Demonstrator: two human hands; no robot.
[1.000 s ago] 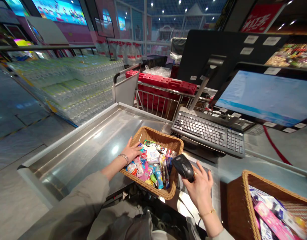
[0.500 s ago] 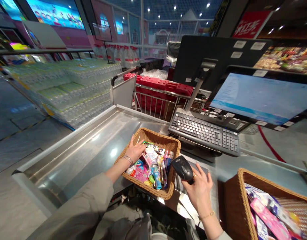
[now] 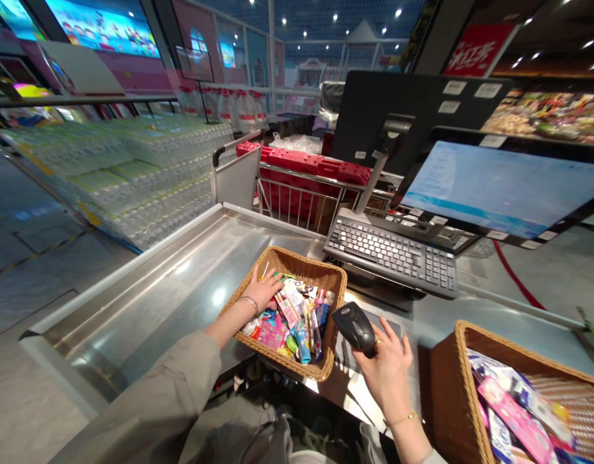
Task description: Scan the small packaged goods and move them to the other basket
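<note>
A brown wicker basket point(image 3: 343, 296) full of small packaged goods stands in front of me on the metal counter. My left hand point(image 3: 263, 291) reaches over its left side, fingers stretched and a little apart on the items at the back. A thin white stick shows beside these fingers. Close to the fingertips lies a slim pink and white package point(image 3: 288, 310); a blue package point(image 3: 301, 341) rests nearer the front. Beside the basket's right wall, my right hand point(image 3: 386, 354) is closed around the grip of a black barcode scanner point(image 3: 355, 325), its outer fingers extended.
A second wicker basket point(image 3: 464, 380) with packaged goods sits at the right. Behind the first basket are a keyboard point(image 3: 391, 251) and a lit monitor point(image 3: 500, 187). The metal counter point(image 3: 181, 283) extends left with a raised rim. A shopping cart point(image 3: 297, 193) stands beyond.
The left hand's fingers have spread and moved off the pink and white package, which now lies more exposed among the goods. The right hand still holds the scanner. The view has shifted slightly.
</note>
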